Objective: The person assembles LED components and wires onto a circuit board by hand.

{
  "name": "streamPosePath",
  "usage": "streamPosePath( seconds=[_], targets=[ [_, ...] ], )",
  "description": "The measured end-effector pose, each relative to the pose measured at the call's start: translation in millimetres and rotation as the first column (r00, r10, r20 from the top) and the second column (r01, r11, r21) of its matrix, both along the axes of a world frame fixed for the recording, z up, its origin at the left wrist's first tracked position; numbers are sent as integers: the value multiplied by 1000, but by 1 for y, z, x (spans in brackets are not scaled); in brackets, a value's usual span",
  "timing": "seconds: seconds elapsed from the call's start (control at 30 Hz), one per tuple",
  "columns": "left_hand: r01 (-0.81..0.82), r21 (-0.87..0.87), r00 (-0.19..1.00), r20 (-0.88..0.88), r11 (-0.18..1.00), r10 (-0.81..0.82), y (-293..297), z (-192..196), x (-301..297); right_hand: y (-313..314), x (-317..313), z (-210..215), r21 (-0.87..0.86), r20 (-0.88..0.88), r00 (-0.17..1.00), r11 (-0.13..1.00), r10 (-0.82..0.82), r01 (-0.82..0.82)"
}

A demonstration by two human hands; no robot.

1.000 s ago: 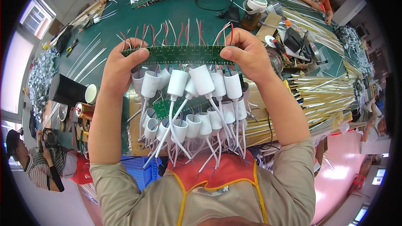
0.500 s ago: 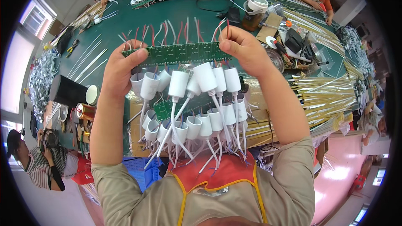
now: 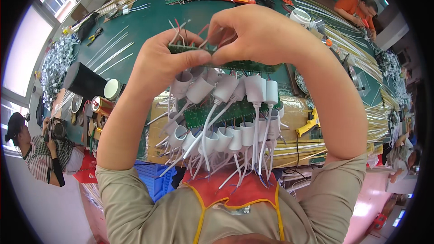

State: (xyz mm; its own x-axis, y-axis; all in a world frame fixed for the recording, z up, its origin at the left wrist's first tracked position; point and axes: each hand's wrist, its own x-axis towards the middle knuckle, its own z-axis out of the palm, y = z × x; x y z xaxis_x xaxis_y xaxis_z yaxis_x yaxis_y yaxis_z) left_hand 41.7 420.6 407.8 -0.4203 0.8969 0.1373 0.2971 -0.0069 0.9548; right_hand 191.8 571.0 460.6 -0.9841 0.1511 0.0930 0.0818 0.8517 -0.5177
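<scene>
My left hand (image 3: 168, 59) grips the left end of a long green circuit board strip (image 3: 260, 66), thumb along its near face. Over the same strip curls my right hand (image 3: 253, 36), its fingers bent around red and white wires (image 3: 204, 39) at the top edge. Its thumb tip meets my left thumb; the fingertips are partly hidden. White cup-shaped sockets (image 3: 224, 88) hang under the strip, with white cables trailing toward me. A second green circuit board (image 3: 214, 113) lies beneath, with another row of white sockets (image 3: 224, 138) along its near side.
A cardboard surface (image 3: 294, 113) lies under the boards, with a yellow-handled tool (image 3: 309, 124) at right. A black cylinder (image 3: 84, 80) and a white-topped container (image 3: 112, 89) stand left. Pliers (image 3: 95, 36) lie beyond. Bundled strips (image 3: 357, 124) fill the right. Other people work around the table.
My right hand has left the strip's right end and moved left, beside my left hand at the wires. The strip now tilts down to the right. The view has shifted slightly.
</scene>
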Motion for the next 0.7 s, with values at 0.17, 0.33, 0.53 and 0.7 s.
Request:
streamPosePath(
  seconds=[0.17,0.33,0.53,0.7],
  targets=[
    [33,65,987,157,997,-43,-10,-15,-23,4,-2,2,34,-5,1000,999,15,-15],
    [51,15,998,47,999,-51,-10,-11,-20,3,-8,9,102,-123,992,995,21,-8],
    [67,-34,997,-39,997,-69,-14,-3,-20,-5,-20,16,51,233,972,999,-1,-11],
    [54,-70,904,-420,996,-78,-12,-1,-28,1,-20,-5,-49,48,992,993,113,-110]
  ],
)
